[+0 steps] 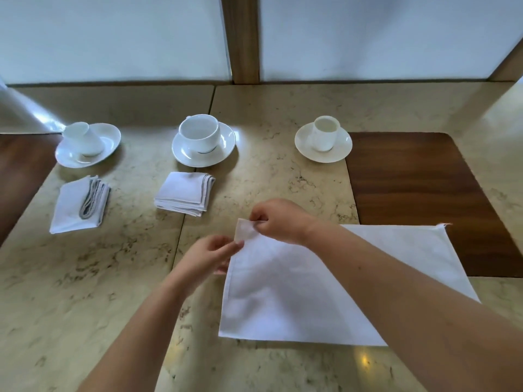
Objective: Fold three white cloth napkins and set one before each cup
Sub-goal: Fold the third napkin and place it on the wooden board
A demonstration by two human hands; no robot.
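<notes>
Three white cups stand on saucers in a row: a left cup (83, 139), a middle cup (199, 134) and a right cup (325, 133). A folded white napkin (76, 207) lies in front of the left cup, another folded napkin (185, 192) in front of the middle cup. A large white napkin (305, 292) lies spread flat near me, partly over a dark wooden inlay. My right hand (278, 220) pinches its far left corner. My left hand (209, 256) pinches the left edge just below that corner.
The marble table (99, 278) has a dark wooden inlay (418, 193) at the right and another (19, 176) at the left edge. A frosted window with a wooden post (244, 38) runs along the far side.
</notes>
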